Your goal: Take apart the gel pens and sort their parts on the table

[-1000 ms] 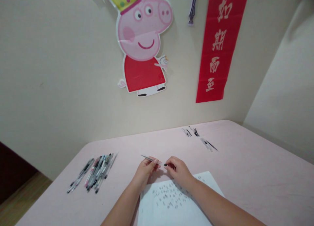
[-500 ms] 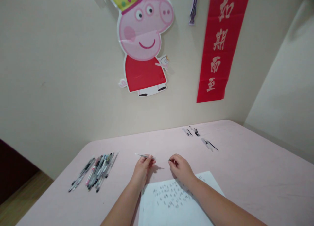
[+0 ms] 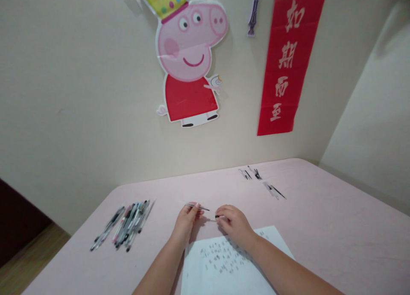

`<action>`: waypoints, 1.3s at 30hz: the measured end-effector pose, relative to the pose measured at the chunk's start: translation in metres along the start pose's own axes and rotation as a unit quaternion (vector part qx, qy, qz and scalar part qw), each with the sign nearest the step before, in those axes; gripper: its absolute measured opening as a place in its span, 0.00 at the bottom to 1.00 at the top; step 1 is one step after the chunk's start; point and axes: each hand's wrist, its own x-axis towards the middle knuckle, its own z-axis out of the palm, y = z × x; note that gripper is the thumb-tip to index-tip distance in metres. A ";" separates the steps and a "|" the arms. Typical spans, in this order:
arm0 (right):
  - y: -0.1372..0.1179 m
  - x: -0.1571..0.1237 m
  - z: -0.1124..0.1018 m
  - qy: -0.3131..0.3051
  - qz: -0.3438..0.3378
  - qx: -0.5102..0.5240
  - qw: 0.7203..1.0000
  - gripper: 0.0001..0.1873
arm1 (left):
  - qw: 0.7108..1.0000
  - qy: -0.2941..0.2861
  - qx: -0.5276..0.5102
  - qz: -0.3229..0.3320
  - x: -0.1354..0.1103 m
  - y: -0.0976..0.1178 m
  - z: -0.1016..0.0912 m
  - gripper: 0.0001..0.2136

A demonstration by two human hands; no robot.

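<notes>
Up above hands (image 3: 235,222), banner (image 3: 283,75) w/ 如期而至

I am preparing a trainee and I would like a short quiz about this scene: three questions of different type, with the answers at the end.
1. Which hand holds the slim rod?
A) right
B) left
C) neither

2. True or false: the right hand pinches a small dark piece.

3. Fill in the missing word: in the head view, the bunch of pens lies to the ____ of the paper.

Key:
1. B, the left hand
2. True
3. left
</notes>
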 end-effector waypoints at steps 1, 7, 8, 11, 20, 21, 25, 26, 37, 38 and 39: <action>0.002 0.000 0.000 0.013 0.004 -0.004 1.000 0.10 | 1.000 0.028 -0.009 0.010 0.002 0.003 -0.003 0.17; 0.010 0.000 -0.002 0.072 0.036 -0.016 0.997 0.08 | 0.981 0.169 -0.078 0.053 0.009 0.022 -0.015 0.06; 0.011 0.001 -0.002 0.073 0.041 -0.021 0.996 0.07 | 0.980 0.175 -0.076 0.056 0.009 0.022 -0.015 0.06; 0.012 0.001 -0.001 0.068 0.053 -0.037 0.996 0.07 | 0.989 0.136 -0.014 0.061 0.006 0.017 -0.013 0.11; 0.008 0.002 -0.003 0.028 0.065 -0.082 0.994 0.08 | 0.958 -0.032 0.282 0.034 -0.015 -0.011 0.012 0.36; 0.008 0.002 -0.003 0.024 0.063 -0.083 0.994 0.07 | 0.954 -0.038 0.293 0.052 -0.018 -0.010 0.014 0.37; 0.009 0.003 -0.003 0.020 0.057 -0.072 0.996 0.06 | 0.952 -0.069 0.290 0.074 -0.026 -0.007 0.017 0.30; 0.010 0.003 -0.003 0.025 0.057 -0.066 0.996 0.06 | 0.952 -0.073 0.289 0.069 -0.026 -0.007 0.017 0.24; 0.021 0.001 -0.005 0.101 0.113 -0.163 0.975 0.12 | 0.916 -0.086 0.377 0.109 -0.022 -0.015 0.023 0.03; 0.020 0.000 -0.006 0.097 0.117 -0.177 0.973 0.11 | 0.911 -0.089 0.388 0.112 -0.022 -0.016 0.024 0.03; 0.019 0.000 -0.006 0.095 0.119 -0.189 0.970 0.11 | 0.905 -0.093 0.399 0.117 -0.022 -0.017 0.025 0.03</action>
